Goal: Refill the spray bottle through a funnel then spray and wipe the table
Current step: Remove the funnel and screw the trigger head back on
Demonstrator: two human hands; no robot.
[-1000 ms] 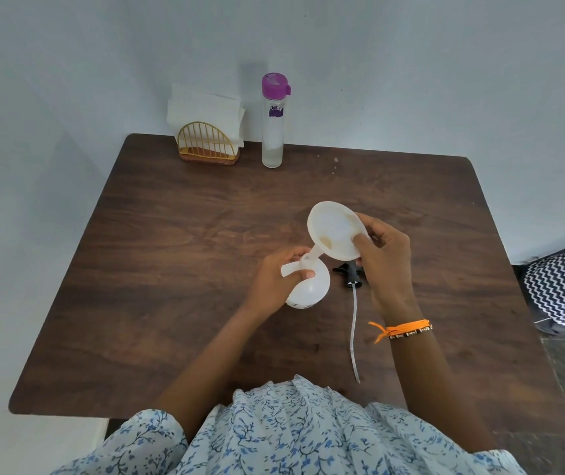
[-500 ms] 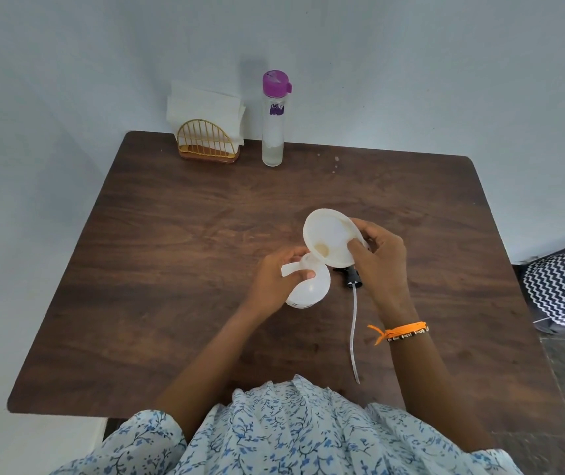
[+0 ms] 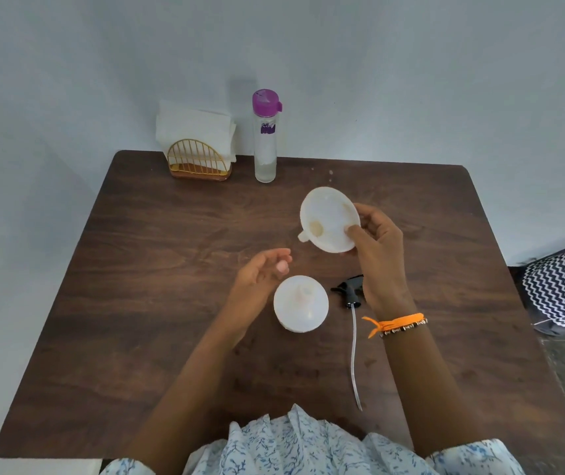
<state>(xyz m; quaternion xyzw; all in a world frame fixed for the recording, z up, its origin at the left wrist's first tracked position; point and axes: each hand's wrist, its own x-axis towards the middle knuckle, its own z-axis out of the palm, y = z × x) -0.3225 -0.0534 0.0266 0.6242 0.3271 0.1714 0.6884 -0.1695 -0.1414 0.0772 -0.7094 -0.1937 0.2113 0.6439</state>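
The right hand [image 3: 378, 248] grasps a wide white plastic funnel [image 3: 329, 219] at its rim, thumb pressed inside the bowl and fingers curled behind it; the funnel is raised above the bench and tilted so that its open mouth faces the camera, with its short spout pointing down and to the left. A faint yellowish patch shows inside the bowl near the spout. The left hand [image 3: 257, 277] is released, fingers loosely bent and holding nothing, hovering just left of and slightly beyond the round white plastic spray bottle [image 3: 301, 303]. This bottle stands upright on the dark brown wooden bench [image 3: 158, 269], seen from above, its narrow neck open and uncapped. Just to its right lies the black trigger spray head [image 3: 349, 291], on its side, its thin clear dip tube [image 3: 354, 354] trailing toward the person. An orange thread band with a beaded bracelet [image 3: 399, 325] circles the right wrist. At the far edge of the bench, against the pale wall, stand a tall clear bottle with a purple cap [image 3: 265, 138] and, beside it, a gold wire holder of white paper napkins [image 3: 196, 145].
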